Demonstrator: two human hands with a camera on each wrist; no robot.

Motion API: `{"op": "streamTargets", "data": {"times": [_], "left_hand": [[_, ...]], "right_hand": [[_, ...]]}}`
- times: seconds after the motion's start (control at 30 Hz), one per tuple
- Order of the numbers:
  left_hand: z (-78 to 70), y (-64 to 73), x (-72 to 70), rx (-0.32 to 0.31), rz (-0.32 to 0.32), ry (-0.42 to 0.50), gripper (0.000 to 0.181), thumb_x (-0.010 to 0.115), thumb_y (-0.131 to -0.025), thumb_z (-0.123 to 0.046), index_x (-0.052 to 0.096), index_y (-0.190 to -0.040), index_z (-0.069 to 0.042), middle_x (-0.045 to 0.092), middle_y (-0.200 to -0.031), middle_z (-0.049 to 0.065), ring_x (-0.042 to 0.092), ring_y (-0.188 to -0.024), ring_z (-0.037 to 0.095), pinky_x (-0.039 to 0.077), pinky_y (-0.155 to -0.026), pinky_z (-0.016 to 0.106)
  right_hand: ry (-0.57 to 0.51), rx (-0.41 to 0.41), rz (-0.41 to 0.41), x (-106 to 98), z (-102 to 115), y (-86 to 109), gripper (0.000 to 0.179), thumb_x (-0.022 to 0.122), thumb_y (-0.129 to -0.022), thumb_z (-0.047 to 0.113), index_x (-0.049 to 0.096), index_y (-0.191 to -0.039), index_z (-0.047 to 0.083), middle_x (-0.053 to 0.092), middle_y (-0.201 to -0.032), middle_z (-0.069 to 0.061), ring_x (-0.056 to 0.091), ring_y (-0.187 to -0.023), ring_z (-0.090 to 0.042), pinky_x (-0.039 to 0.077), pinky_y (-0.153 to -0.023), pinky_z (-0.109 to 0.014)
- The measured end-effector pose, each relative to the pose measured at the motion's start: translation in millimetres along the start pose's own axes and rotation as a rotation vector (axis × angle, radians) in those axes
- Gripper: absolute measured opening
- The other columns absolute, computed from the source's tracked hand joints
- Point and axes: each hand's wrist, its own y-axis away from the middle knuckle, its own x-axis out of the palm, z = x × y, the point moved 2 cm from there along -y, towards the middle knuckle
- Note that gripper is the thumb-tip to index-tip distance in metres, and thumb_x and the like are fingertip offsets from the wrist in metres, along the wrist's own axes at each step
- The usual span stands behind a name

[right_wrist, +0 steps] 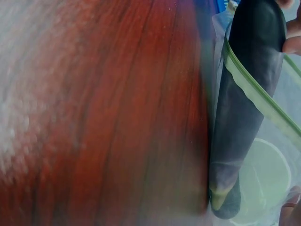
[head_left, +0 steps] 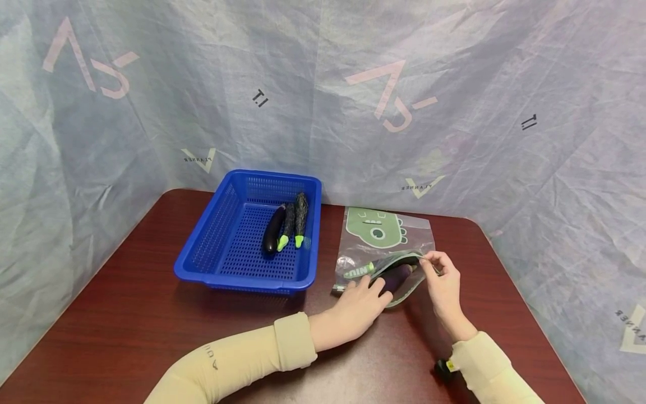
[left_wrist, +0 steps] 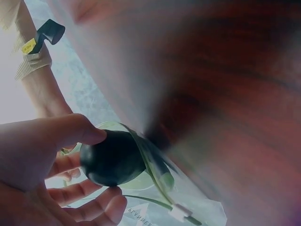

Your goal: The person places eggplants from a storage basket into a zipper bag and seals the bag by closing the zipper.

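Note:
My left hand point(head_left: 355, 311) grips the rounded end of a dark purple eggplant point(head_left: 396, 279) at the mouth of a clear zip bag point(head_left: 340, 241). In the left wrist view, thumb and fingers curl round the glossy eggplant point(left_wrist: 113, 157). My right hand point(head_left: 444, 283) pinches the bag's green rim at its right corner, and the mouth gapes. The right wrist view has the eggplant point(right_wrist: 247, 89) mostly inside the bag, stem end deepest. Beside it in the bag lies a dark vegetable with a light green end point(head_left: 370, 267). The bag has a green cartoon face.
A blue perforated basket point(head_left: 202, 269) stands left of the bag. It holds a dark eggplant point(head_left: 274, 227) and two rough, dark vegetables point(head_left: 300, 216) with bright green ends. A small black object point(head_left: 443, 368) with a yellow tag is by my right sleeve. Fabric walls surround the reddish-brown table point(head_left: 126, 314).

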Motion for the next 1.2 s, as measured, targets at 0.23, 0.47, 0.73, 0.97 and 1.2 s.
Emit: {"op": "streamTargets", "data": {"times": [0.23,0.47,0.73,0.97,1.2], "left_hand": [[-2.5,-7.1,3.0,-0.015,0.021,0.003,0.012,0.058,-0.09,-0.016,0.055,-0.101,-0.021,0.05,-0.101,0.0,0.049,-0.088,0.019,0.043,-0.059,0.03],[-8.5,-14.3,4.3,-0.018,0.02,-0.053,0.012,0.061,-0.089,-0.02,0.056,-0.1,-0.021,0.049,-0.1,0.0,0.048,-0.086,0.018,0.039,-0.059,0.028],[-15.4,-21.7,6.2,-0.049,0.006,-0.104,0.008,0.059,-0.089,-0.024,0.058,-0.097,-0.022,0.051,-0.097,0.0,0.048,-0.086,0.017,0.038,-0.063,0.028],[-19.0,-21.7,8.9,-0.056,0.011,-0.138,0.009,0.059,-0.089,-0.026,0.06,-0.097,-0.023,0.052,-0.097,-0.001,0.049,-0.084,0.016,0.038,-0.061,0.028],[-19.7,-18.4,9.2,-0.053,0.027,-0.169,0.013,0.058,-0.09,-0.028,0.058,-0.103,-0.024,0.05,-0.101,-0.001,0.049,-0.087,0.015,0.039,-0.062,0.028]], "right_hand": [[0.002,0.001,0.0,0,1,-0.5,0.012,0.06,-0.086,-0.003,0.057,-0.093,-0.013,0.057,-0.078,0.005,0.053,-0.076,-0.004,0.04,-0.063,-0.016],[-0.001,0.006,0.005,1,1,-0.2,0.012,0.06,-0.087,-0.003,0.057,-0.094,-0.012,0.057,-0.079,0.003,0.054,-0.078,-0.003,0.041,-0.065,-0.016],[-0.003,0.029,-0.006,3,4,-0.2,0.007,0.059,-0.086,-0.004,0.059,-0.092,-0.008,0.058,-0.08,0.001,0.055,-0.08,-0.004,0.042,-0.068,-0.016],[-0.024,0.019,0.002,3,3,0.0,0.007,0.059,-0.086,-0.004,0.059,-0.091,-0.009,0.058,-0.08,0.001,0.056,-0.078,-0.005,0.042,-0.067,-0.016],[-0.018,0.017,0.009,1,2,0.6,0.012,0.06,-0.087,-0.003,0.057,-0.094,-0.012,0.058,-0.081,0.0,0.056,-0.079,-0.004,0.042,-0.07,-0.016]]}}
